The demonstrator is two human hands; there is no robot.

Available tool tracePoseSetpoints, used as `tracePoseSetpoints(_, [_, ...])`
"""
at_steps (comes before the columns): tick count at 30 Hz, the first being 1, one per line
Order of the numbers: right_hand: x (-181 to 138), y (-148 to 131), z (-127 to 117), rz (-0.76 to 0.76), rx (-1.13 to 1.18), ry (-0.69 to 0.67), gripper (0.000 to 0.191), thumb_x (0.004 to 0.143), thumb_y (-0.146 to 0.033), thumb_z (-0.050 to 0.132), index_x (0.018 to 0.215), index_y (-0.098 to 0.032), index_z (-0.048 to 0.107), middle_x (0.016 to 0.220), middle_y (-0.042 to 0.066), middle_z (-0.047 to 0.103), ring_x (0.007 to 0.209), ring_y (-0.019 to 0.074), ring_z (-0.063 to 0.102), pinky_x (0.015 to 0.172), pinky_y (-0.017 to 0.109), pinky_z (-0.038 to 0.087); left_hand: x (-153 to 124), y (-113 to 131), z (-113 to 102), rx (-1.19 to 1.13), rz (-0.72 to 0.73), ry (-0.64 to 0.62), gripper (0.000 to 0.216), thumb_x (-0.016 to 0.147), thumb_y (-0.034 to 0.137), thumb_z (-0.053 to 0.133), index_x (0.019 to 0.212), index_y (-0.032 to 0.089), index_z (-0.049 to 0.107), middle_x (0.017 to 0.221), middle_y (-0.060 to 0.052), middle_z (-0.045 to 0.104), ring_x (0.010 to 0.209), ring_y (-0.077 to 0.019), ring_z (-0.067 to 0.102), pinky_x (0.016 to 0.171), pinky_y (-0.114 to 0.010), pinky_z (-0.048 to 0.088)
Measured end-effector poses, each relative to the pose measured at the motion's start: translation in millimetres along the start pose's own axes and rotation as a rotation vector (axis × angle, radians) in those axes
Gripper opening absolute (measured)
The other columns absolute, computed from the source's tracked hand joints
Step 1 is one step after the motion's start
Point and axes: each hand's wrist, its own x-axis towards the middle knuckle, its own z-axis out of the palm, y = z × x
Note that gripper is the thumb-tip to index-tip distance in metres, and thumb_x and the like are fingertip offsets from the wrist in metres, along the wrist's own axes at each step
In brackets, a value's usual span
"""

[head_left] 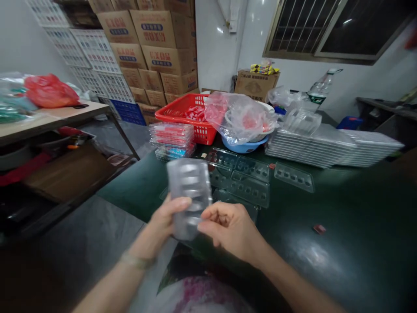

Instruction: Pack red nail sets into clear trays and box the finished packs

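Note:
My left hand (167, 213) is closed around a stack of clear plastic blister trays (190, 182), its thumb across the front. The stack is tilted up in front of me, blurred, with a column of moulded hollows. My right hand (228, 224) pinches the lower right edge of the stack with thumb and forefinger; whether one tray is parted from the others I cannot tell. Beyond my hands, several single clear trays (249, 189) lie flat on the dark green table (293, 269). Another clear tray (294, 177) lies apart to the right.
A red basket (182, 104) with red-wrapped pieces stands at the back, beside filled packs (172, 137). A blue basin (244, 147) bears a plastic bag (241, 115). Stacked clear trays (306, 145) stand back right. A small reddish piece (319, 228) lies at right. Cartons (156, 34) rise behind.

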Motion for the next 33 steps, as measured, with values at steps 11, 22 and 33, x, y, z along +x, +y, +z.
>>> tracePoseSetpoints(11, [-31.5,17.1,-47.5,0.228,0.148,-0.019,0.016,0.071,-0.029,0.064,0.063,-0.015,0.062,0.046,-0.005,0.054,0.034,0.006,0.048,0.034,0.016,0.035,10.8,-61.4,51.2,0.066,-0.029,-0.696,0.032,0.07,0.031,0.062,0.093,0.01,0.058,0.061,-0.007,0.062,0.053,-0.02,0.06,0.047,-0.027,0.046])
tracePoseSetpoints(22, [-38.9,21.7,-50.4,0.277,0.07,-0.044,0.016,0.07,-0.027,0.062,0.06,-0.015,0.06,0.045,-0.004,0.052,0.035,0.006,0.046,0.032,0.016,0.029,3.0,-72.2,53.4,0.047,-0.016,-0.686,0.037,0.068,0.028,0.065,0.099,0.012,0.052,0.065,-0.007,0.062,0.054,-0.0218,0.06,0.048,-0.032,0.048])
tracePoseSetpoints(33, [-69.4,10.7,-46.3,0.033,-0.161,0.342,0.017,0.072,-0.016,0.049,0.056,-0.016,0.047,0.051,-0.006,0.041,0.047,0.005,0.037,0.044,0.017,0.029,-2.2,-78.1,81.5,0.165,0.027,-0.368,0.054,0.052,0.024,0.078,0.099,0.015,0.054,0.074,-0.003,0.063,0.063,-0.0164,0.059,0.054,-0.024,0.049])
